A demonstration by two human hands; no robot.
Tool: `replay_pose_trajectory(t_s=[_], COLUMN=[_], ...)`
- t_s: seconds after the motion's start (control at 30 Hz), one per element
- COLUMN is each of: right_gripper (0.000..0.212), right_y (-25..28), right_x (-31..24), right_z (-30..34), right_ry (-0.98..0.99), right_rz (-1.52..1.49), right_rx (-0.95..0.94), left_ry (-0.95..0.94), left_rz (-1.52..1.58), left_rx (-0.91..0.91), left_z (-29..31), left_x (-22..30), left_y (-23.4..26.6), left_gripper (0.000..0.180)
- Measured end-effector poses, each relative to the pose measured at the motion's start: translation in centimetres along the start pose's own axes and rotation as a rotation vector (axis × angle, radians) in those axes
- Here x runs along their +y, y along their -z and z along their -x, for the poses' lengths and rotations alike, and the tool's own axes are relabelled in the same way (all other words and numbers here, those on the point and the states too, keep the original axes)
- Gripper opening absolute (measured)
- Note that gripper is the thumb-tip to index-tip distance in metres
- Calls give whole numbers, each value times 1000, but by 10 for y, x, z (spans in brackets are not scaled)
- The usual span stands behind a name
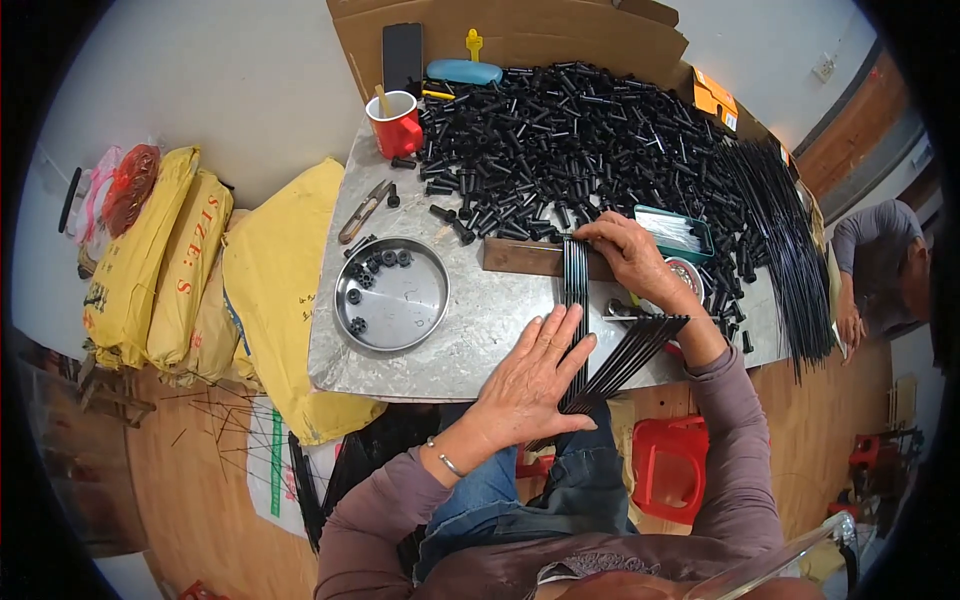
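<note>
A row of thin black rods (pixel 575 285) lies side by side across a brown wooden block (pixel 522 257) near the table's middle. My left hand (pixel 525 380) rests flat over their near part, fingers stretched out. At the far ends, the bent fingers of my right hand (pixel 640 265) come together on the rods; its thumb is partly hidden. Beside them, a second group of black rods (pixel 632 360) slants from the table edge toward my lap, below my right wrist.
Black bolt-like parts (pixel 580 130) heap at the back. Left stand a round metal tray (pixel 418 305) with small black pieces, snips (pixel 364 212) and a red mug (pixel 396 125). A teal box (pixel 672 230) sits right, near long black rods (pixel 780 240). Yellow sacks (pixel 290 290) flank the table.
</note>
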State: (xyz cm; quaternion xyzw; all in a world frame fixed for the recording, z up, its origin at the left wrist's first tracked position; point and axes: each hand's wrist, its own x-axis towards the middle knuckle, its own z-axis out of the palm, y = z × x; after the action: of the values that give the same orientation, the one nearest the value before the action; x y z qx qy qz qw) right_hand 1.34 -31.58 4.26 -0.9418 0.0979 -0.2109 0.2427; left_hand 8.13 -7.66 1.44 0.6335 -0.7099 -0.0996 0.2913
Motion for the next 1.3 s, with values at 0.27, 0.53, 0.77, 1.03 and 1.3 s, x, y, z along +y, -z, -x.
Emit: replay_pose_trajectory(t_s=[0.27, 0.53, 0.77, 1.03, 1.3], right_gripper=[17, 21, 8, 13, 11], right_y=[-1, 15, -4, 65, 65], right_x=[-3, -13, -6, 38, 55], right_z=[-6, -1, -5, 14, 28], right_ry=[68, -117, 77, -329, -362], right_rz=[105, 176, 384, 508, 547], right_rx=[-3, 48, 26, 186, 56], left_ry=[-20, -36, -54, -69, -55], left_rz=[-22, -46, -71, -54, -54], left_rx=[5, 24, 39, 15, 0], left_z=[-1, 1, 4, 17, 15], left_x=[-1, 0, 0, 15, 17], left_y=[-1, -1, -1, -3, -3], left_gripper=[95, 92, 95, 92, 94])
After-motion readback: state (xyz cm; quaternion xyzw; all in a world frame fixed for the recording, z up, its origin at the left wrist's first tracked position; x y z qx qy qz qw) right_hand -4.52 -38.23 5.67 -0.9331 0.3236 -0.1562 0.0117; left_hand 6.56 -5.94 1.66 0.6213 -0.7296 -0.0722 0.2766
